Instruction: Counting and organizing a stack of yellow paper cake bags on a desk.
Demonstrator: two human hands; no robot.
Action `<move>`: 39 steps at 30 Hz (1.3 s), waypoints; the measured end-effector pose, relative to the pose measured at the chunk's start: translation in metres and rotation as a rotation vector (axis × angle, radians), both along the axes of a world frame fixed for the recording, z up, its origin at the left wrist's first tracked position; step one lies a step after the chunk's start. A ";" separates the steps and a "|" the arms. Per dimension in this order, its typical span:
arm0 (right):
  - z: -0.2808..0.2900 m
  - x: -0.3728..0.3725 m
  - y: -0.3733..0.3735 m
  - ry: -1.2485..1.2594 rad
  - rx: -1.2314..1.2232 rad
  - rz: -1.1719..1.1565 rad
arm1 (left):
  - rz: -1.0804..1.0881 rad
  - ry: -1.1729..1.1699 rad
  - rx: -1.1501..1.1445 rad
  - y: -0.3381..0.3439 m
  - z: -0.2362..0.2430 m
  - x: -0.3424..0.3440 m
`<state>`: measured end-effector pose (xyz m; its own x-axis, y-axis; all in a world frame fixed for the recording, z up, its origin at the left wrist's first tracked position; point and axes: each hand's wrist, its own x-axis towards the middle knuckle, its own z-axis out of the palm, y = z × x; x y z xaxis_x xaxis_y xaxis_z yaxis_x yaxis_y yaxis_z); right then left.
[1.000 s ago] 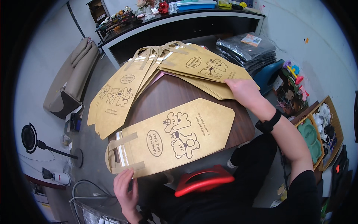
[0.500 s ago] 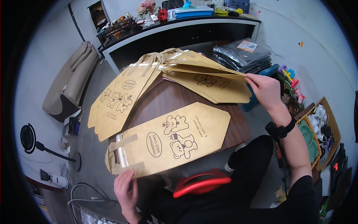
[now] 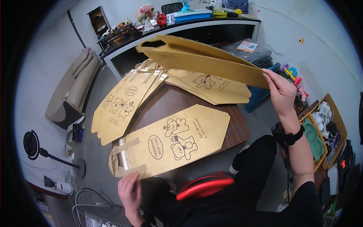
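Raised bag (image 3: 204,62) now lifted clear off the stack (image 3: 211,85); half a second ago it lay there. Right hand (image 3: 281,90) pinches its right end; long axis runs left–right, open mouth left. Air under it free. Left hand (image 3: 130,189) fingers pressed on flat bag (image 3: 170,142), handle edge overhanging the table (image 3: 168,102) corner, point aimed right.

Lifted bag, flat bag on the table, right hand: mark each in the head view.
Lifted bag (image 3: 211,66), head view, middle of its tan side panel.
Flat bag (image 3: 177,142), head view, on its printed face.
Right hand (image 3: 281,92), head view, back of the hand.
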<state>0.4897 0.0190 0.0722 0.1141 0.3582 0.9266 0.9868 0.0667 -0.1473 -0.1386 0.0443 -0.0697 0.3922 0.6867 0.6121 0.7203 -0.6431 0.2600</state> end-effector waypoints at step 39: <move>-0.105 -0.041 -0.047 -0.264 -0.789 0.754 | 0.062 0.266 -0.214 -0.024 0.030 0.093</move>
